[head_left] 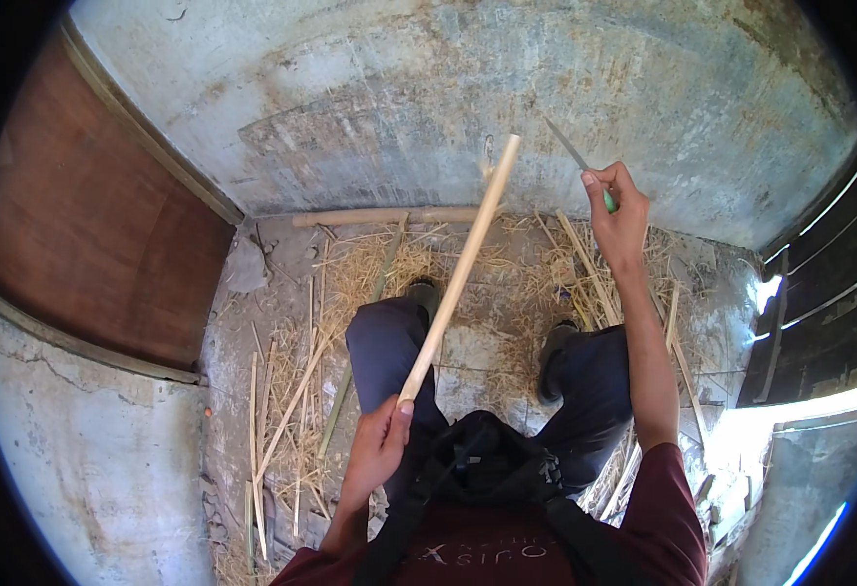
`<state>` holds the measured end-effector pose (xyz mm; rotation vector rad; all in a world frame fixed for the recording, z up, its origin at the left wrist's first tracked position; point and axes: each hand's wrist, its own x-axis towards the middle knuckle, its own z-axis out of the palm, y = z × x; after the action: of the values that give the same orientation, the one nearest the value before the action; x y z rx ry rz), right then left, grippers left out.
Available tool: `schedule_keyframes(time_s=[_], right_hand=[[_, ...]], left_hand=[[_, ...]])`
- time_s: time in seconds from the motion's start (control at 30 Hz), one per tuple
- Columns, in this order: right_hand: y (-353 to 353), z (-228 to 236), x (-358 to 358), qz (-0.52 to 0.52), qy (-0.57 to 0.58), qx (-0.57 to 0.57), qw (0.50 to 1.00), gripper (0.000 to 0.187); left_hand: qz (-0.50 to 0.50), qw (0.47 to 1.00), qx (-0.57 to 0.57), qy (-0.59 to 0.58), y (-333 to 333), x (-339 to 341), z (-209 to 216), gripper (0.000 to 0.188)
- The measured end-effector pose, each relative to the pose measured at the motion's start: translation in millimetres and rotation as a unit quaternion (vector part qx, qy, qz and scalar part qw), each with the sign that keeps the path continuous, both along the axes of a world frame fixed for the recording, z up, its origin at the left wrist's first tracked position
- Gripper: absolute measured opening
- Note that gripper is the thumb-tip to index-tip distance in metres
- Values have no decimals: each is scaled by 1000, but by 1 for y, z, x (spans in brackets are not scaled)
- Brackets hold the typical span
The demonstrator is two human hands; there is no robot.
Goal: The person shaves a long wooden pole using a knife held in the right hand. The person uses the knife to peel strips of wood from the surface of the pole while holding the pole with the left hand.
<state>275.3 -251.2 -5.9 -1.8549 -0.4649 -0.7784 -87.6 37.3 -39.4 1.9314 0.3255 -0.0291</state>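
Observation:
A long pale stick point(463, 269), peeled and smooth-looking, slants up and to the right across the middle of the view. My left hand point(380, 444) is closed around its lower end. In my right hand point(620, 217), up and to the right, is a knife point(567, 145) with a green handle. Its thin blade points up and to the left, apart from the stick's upper end. The fingers of that hand are wrapped round the handle and cover most of it.
Pale shavings point(350, 293) and thin strips point(301, 396) litter the floor around my feet. A thicker pole point(385, 217) lies along the foot of the stained wall point(399, 107). A brown wooden panel point(106, 215) stands at left, dark slats point(819, 293) at right.

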Motion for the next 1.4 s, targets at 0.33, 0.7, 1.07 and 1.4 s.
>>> schedule_keyframes(time_s=[0.33, 0.7, 1.07, 1.4], right_hand=[[30, -1, -41, 235, 170, 93, 952, 39], [33, 2, -38, 322, 219, 179, 904, 57], [36, 3, -44, 321, 223, 161, 906, 57], [40, -3, -48, 293, 212, 115, 925, 55]], left_hand=[[-4, 975, -220, 24, -14, 20, -2, 38], [-53, 981, -184, 27, -23, 33, -10, 37], [-98, 991, 40, -77, -27, 57, -11, 23], [-107, 990, -80, -46, -48, 108, -6, 25]])
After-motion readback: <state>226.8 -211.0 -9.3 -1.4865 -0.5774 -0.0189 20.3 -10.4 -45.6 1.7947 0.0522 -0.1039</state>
